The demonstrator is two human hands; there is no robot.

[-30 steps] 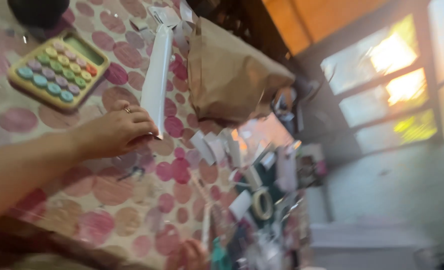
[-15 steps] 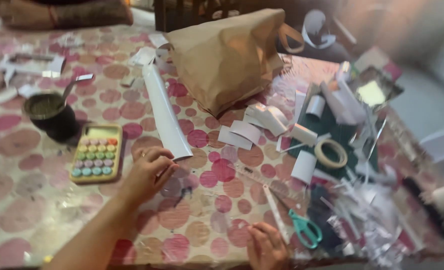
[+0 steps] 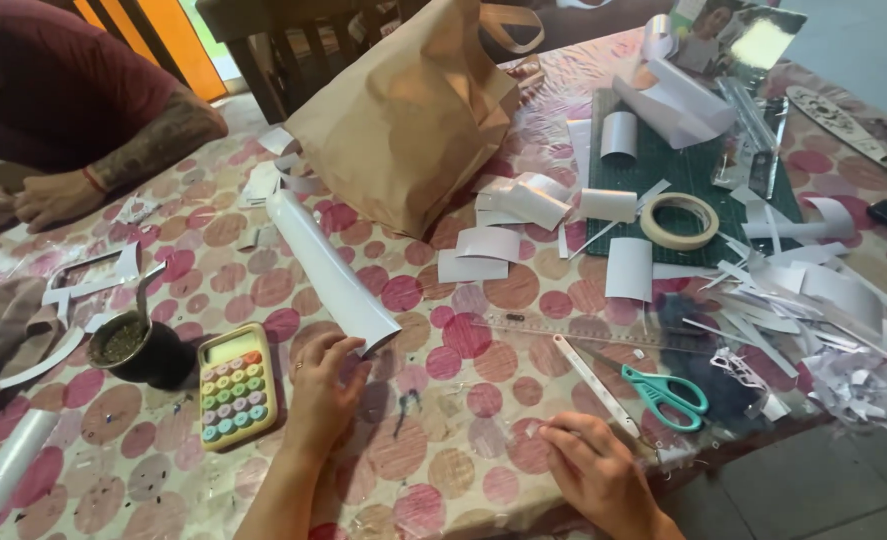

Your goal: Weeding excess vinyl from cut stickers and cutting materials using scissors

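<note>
My left hand lies on the spotted tablecloth with its fingers curled around the near end of a long curled white paper strip. The strip runs away from me toward a brown paper bag. My right hand rests at the table's front edge, fingers curled, fingertips touching a small white scrap. Just beyond it lie a slim white cutter and teal-handled scissors.
A pastel-keyed calculator and a dark cup with a metal straw sit left of my left hand. A clear ruler, tape roll, green cutting mat and several paper offcuts fill the right. Another person's forearm rests far left.
The view has swung and steadied over the table. My left hand stays at the strip's near end. My right hand has come further into view at the front edge.
</note>
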